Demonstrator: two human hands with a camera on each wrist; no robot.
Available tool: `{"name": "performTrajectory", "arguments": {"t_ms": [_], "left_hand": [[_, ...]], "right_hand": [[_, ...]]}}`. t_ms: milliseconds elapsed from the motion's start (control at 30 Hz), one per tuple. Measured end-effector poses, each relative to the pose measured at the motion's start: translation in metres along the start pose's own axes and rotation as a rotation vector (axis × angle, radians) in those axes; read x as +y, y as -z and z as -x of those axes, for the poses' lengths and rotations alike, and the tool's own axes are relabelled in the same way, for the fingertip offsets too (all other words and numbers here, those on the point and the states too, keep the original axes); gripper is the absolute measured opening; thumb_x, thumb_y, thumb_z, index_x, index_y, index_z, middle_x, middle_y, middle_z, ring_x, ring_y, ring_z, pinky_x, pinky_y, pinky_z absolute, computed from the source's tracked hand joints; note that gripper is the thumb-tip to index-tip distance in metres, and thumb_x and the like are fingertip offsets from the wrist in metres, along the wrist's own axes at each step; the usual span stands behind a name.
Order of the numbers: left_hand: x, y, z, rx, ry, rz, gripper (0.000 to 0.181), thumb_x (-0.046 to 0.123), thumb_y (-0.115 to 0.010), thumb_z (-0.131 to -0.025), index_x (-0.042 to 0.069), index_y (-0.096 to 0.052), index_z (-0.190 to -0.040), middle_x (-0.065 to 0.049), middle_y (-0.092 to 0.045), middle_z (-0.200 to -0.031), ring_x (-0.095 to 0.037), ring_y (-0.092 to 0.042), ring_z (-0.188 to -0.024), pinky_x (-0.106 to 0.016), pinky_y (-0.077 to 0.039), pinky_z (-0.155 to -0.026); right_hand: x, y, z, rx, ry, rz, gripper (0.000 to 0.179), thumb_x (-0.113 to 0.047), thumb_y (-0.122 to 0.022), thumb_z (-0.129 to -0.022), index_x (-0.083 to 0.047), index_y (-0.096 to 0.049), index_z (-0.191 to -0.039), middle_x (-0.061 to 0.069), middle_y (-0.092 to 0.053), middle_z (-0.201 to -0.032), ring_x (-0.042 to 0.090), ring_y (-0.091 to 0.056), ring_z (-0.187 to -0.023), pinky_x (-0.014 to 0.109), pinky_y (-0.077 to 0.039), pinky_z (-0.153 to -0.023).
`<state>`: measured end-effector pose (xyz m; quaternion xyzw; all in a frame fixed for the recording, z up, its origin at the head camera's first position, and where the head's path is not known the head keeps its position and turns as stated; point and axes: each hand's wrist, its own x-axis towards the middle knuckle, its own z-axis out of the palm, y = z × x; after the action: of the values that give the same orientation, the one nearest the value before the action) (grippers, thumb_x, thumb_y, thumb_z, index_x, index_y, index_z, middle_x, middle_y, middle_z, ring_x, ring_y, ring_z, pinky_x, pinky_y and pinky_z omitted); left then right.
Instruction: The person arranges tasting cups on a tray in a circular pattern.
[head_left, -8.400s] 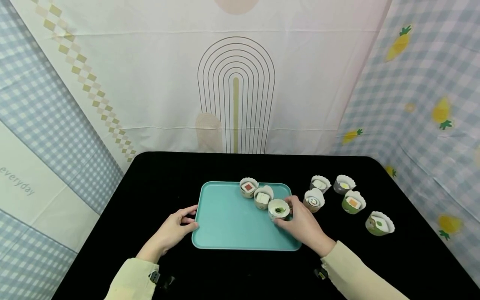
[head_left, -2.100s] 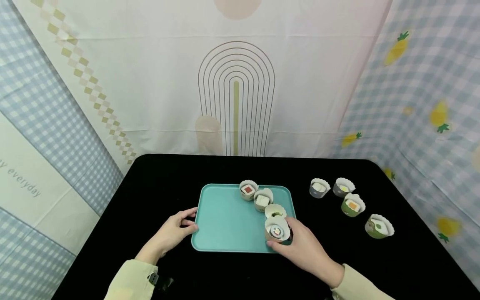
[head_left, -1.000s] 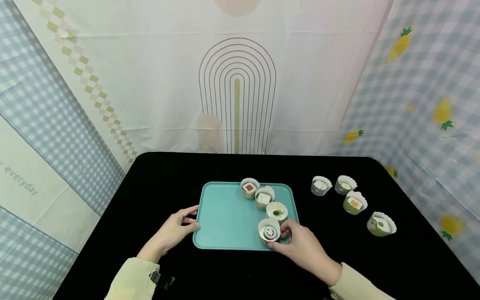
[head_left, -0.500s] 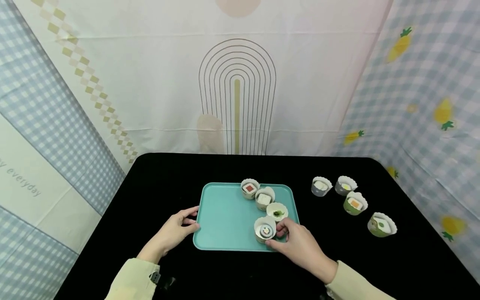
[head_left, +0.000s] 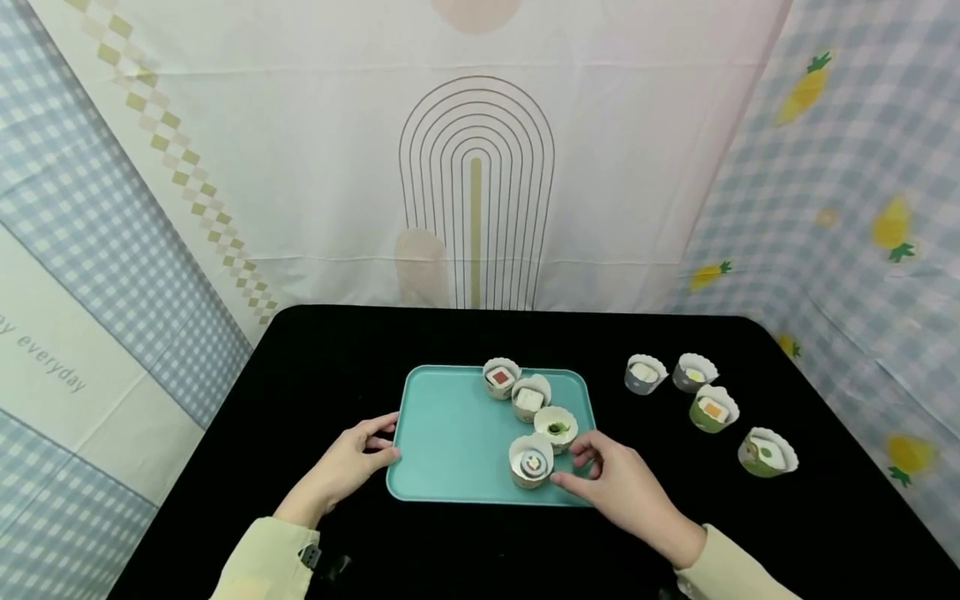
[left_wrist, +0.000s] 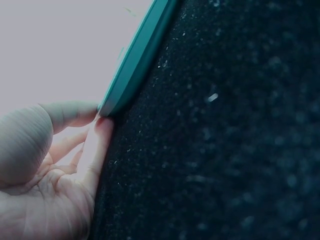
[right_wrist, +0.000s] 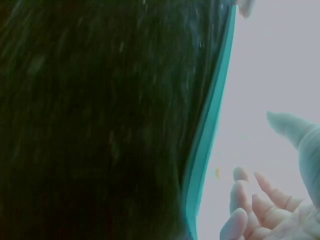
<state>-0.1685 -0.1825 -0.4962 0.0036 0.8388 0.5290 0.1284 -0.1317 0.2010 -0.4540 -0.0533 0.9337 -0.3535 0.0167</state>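
A teal tray (head_left: 450, 433) lies on the black table, and my left hand (head_left: 341, 467) pinches its left edge between thumb and fingers. In the left wrist view the thumb (left_wrist: 75, 114) meets the tray's rim (left_wrist: 132, 65). Near the tray's front right stands a paper baking cup holding a round roll with a swirl (head_left: 531, 462). My right hand (head_left: 630, 492) is just right of that cup, thumb and fingers spread apart, holding nothing. Behind it are paper cups with a green-topped piece (head_left: 557, 427), a plain white piece (head_left: 530, 398) and a red-centred piece (head_left: 501, 377).
Right of the tray, on the black table (head_left: 315, 375), stand a blue-grey cup (head_left: 645, 375), another grey cup (head_left: 694, 372), a green cup with an orange-topped piece (head_left: 712, 410) and a green cup (head_left: 767, 452) nearer the front right. Patterned cloth (head_left: 600, 167) hangs behind.
The cup with the swirl roll has gone from the table onto the tray, then slid slightly left. My right hand has let go and drawn back right. The left hand has stayed at the tray.
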Motion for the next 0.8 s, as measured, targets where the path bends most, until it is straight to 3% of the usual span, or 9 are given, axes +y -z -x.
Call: {"name": "performTrajectory", "arguments": {"t_ms": [233,533,700,800], "left_hand": [[0.0,0.001,0.001,0.004,-0.002,0.001,0.056,0.022,-0.071,-0.09,0.028,-0.05,-0.142,0.001,-0.051,-0.13,-0.016,-0.055,-0.105,-0.042,-0.046,-0.087],[0.0,0.001,0.001,0.006,-0.015,0.013,0.056,0.019,-0.071,-0.09,0.027,-0.05,-0.142,0.001,-0.051,-0.129,-0.016,-0.056,-0.103,-0.04,-0.048,-0.085],[0.001,0.001,0.0,-0.001,-0.007,0.017,0.056,0.02,-0.07,-0.091,0.028,-0.05,-0.142,0.002,-0.05,-0.13,-0.016,-0.055,-0.104,-0.041,-0.048,-0.086],[0.002,0.0,0.0,0.0,-0.003,0.014,0.056,0.02,-0.07,-0.09,0.028,-0.05,-0.142,0.002,-0.05,-0.13,-0.016,-0.055,-0.103,-0.041,-0.047,-0.086]], "right_hand": [[0.02,0.02,-0.002,0.059,-0.003,0.045,0.051,-0.055,-0.077,-0.076,-0.015,-0.065,-0.104,-0.003,-0.065,-0.092,0.011,-0.053,-0.075,0.029,-0.044,-0.063],[0.051,0.043,-0.004,0.152,-0.023,0.071,0.064,-0.061,-0.069,-0.08,-0.009,-0.061,-0.117,0.005,-0.065,-0.105,0.018,-0.057,-0.087,0.036,-0.046,-0.069],[0.074,0.061,-0.005,0.234,-0.026,0.081,0.078,-0.055,-0.07,-0.082,-0.001,-0.048,-0.133,0.019,-0.054,-0.122,0.033,-0.052,-0.102,0.047,-0.044,-0.08],[0.089,0.072,-0.005,0.319,-0.028,0.094,0.084,-0.049,-0.072,-0.084,0.007,-0.04,-0.139,0.029,-0.045,-0.127,0.044,-0.043,-0.11,0.056,-0.036,-0.085]]}}
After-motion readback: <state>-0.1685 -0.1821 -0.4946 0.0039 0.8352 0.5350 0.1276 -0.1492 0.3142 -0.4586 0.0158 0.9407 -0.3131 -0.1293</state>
